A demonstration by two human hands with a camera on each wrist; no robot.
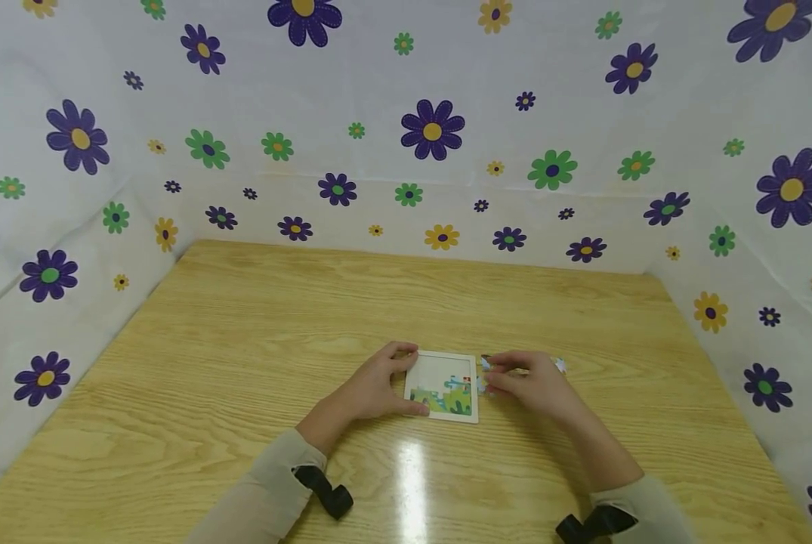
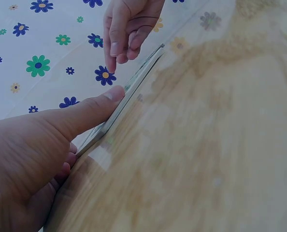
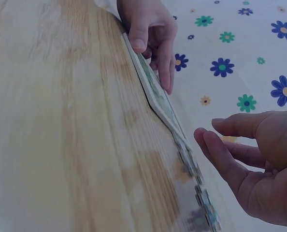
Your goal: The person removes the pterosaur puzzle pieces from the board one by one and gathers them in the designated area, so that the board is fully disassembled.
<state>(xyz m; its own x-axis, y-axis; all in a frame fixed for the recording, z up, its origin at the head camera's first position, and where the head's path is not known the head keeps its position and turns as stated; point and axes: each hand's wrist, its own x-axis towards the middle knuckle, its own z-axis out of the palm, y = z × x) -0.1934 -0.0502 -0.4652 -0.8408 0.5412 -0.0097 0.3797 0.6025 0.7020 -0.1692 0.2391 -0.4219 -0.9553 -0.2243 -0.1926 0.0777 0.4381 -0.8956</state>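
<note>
Jigsaw tray (image 1: 441, 368) gripped by left hand (image 1: 377, 387); likely light, stiff, best rim-held. Right of grip: right hand (image 1: 536, 382) relaxed, nothing visibly pinched.

a wood-grain table (image 1: 276, 302) is standing in what is looking like a makeshift booth (image 1: 691, 128): white cloth (image 1: 351, 83) printed with purple, green and yellow flowers (image 1: 433, 131) is hanging behind it and along both sides. the cloth is hiding the wider surroundings, leaving home, lab or office impossible to tell.
</note>
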